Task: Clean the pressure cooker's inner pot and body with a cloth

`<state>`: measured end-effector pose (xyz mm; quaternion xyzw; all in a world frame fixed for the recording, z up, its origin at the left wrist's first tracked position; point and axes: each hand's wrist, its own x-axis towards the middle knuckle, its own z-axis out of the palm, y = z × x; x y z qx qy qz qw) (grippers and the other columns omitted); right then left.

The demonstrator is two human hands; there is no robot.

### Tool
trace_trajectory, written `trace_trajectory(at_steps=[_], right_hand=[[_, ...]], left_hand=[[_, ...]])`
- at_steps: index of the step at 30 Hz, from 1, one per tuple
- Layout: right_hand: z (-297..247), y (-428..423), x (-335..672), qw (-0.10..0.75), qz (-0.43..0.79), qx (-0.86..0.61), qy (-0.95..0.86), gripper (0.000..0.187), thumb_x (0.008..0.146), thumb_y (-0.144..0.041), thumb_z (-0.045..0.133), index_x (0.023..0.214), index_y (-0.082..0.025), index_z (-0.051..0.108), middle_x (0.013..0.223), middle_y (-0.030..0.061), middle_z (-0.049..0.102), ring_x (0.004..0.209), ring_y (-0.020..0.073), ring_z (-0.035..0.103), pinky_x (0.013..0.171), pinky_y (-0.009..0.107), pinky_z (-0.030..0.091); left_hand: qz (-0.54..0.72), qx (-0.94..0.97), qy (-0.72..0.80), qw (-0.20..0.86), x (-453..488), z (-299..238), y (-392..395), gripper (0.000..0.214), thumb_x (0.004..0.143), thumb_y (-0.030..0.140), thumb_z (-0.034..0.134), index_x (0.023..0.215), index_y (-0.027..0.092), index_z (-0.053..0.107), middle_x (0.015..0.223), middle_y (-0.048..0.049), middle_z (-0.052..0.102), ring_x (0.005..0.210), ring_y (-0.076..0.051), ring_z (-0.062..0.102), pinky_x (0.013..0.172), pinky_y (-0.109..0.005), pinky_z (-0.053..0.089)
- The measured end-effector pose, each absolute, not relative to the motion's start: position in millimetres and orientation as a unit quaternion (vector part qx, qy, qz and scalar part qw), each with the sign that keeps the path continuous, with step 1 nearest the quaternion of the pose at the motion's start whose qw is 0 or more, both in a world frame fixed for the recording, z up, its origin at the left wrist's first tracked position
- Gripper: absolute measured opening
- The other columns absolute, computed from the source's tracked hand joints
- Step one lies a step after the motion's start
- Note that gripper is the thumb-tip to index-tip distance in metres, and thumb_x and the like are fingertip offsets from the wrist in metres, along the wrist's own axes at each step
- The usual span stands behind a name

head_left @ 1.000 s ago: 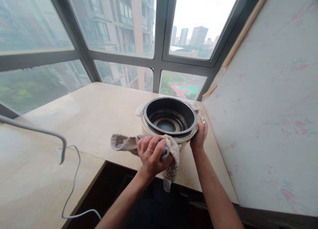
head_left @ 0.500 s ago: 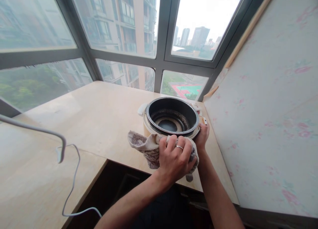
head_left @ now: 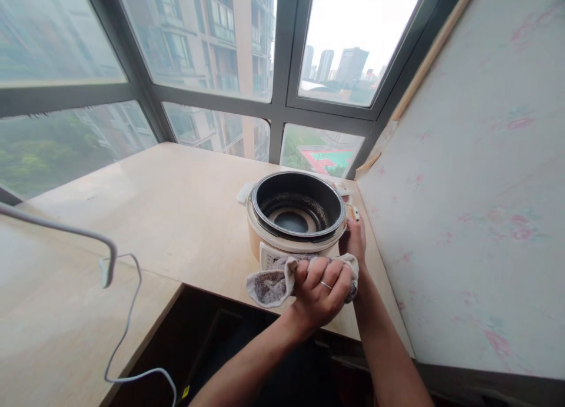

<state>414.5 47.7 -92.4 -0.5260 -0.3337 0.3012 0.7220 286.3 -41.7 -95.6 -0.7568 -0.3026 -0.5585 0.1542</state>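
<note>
Cooker: I see a round cream-and-tan electric cooker (head_left: 255,235) standing upright toward the right end of the pale wood-look surface (head_left: 189,207), near the wall.
Inner pot: a round black pot (head_left: 293,204) with a grey rim sits in it; the worn inside is in view.
Left hand: I find the left hand (head_left: 324,286), ringed, at the cooker's near side, fingers curled firmly round a bunched brown-and-cream towelling cloth (head_left: 270,286).
Cloth contact: it overlaps the cooker's front panel; touching or just apart, I cannot tell.
Right hand: the right hand (head_left: 355,245) is against the cooker's right side; fingers partly hidden, so I cannot tell how far they close.
Cable: a thin pale cable (head_left: 128,321) trails at the near left.
Wall: white, pink-flowered wallpaper (head_left: 463,218), right.
</note>
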Motion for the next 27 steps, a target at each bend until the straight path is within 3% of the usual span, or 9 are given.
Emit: trace_trajectory(at_steps=[4,8,11,17,21,24,27], right_hand=[[-101,10,412,0.724,0.367,-0.507,-0.290,0.055,0.087,-0.059,0.063,0.125,-0.019,0.064,0.129,0.0104,0.070,0.124,0.0269,0.064,0.111,0.046,0.047],[-118,-56,402,0.762,0.267,-0.536,-0.246,0.054,0.092,-0.056,0.063,0.132,-0.021,0.062,0.142,0.0115,0.063,0.137,0.0271,0.056,0.120,0.050,0.038],[-139,-105,391,0.751,0.225,-0.570,-0.247,0.048,0.093,-0.050,0.065,0.133,-0.023,0.063,0.144,0.0104,0.063,0.134,0.0303,0.058,0.116,0.053,0.042],[-173,-140,382,0.711,0.335,-0.530,-0.318,0.058,0.096,-0.051,0.060,0.149,-0.032,0.054,0.158,0.0084,0.052,0.148,0.0349,0.046,0.116,0.056,0.044],[-165,-127,390,0.733,0.382,-0.444,-0.346,0.072,0.089,-0.064,0.065,0.152,-0.030,0.053,0.149,0.0132,0.060,0.141,0.0372,0.054,0.113,0.058,0.047],[-158,-113,398,0.727,0.415,-0.414,-0.359,0.090,0.077,-0.077,0.073,0.151,-0.030,0.052,0.144,0.0157,0.064,0.129,0.0387,0.063,0.105,0.056,0.053],[-158,-100,407,0.719,0.392,-0.453,-0.352,0.101,0.064,-0.075,0.084,0.147,-0.027,0.055,0.133,0.0164,0.069,0.118,0.0391,0.069,0.098,0.055,0.057]], left_hand=[[-0.576,-0.744,-0.316,0.125,288,-100,-46,0.028,0.093,0.013,0.054,0.114,0.017,0.071,0.102,-0.0082,0.080,0.100,-0.023,0.066,0.096,-0.043,0.038],[-0.597,-0.726,-0.331,0.082,292,-101,-52,0.026,0.093,0.018,0.054,0.114,0.016,0.069,0.101,-0.0097,0.079,0.099,-0.025,0.066,0.094,-0.044,0.039],[-0.619,-0.701,-0.353,0.025,301,-99,-58,0.024,0.091,0.024,0.062,0.113,0.019,0.067,0.100,-0.0085,0.077,0.098,-0.025,0.065,0.093,-0.043,0.040],[-0.636,-0.642,-0.411,-0.117,323,-98,-70,0.028,0.089,0.019,0.060,0.116,0.023,0.062,0.107,-0.0086,0.072,0.100,-0.025,0.063,0.090,-0.043,0.048],[-0.606,-0.649,-0.389,-0.246,322,-98,-71,0.036,0.094,0.028,0.058,0.129,0.022,0.059,0.123,-0.0138,0.068,0.113,-0.027,0.063,0.097,-0.047,0.052],[-0.567,-0.656,-0.350,-0.355,314,-97,-73,0.049,0.102,0.044,0.043,0.143,0.020,0.054,0.139,-0.0172,0.062,0.129,-0.029,0.059,0.108,-0.050,0.049],[-0.530,-0.634,-0.333,-0.453,308,-97,-84,0.060,0.106,0.051,0.030,0.156,0.020,0.042,0.152,-0.0188,0.055,0.142,-0.029,0.052,0.116,-0.051,0.044]])
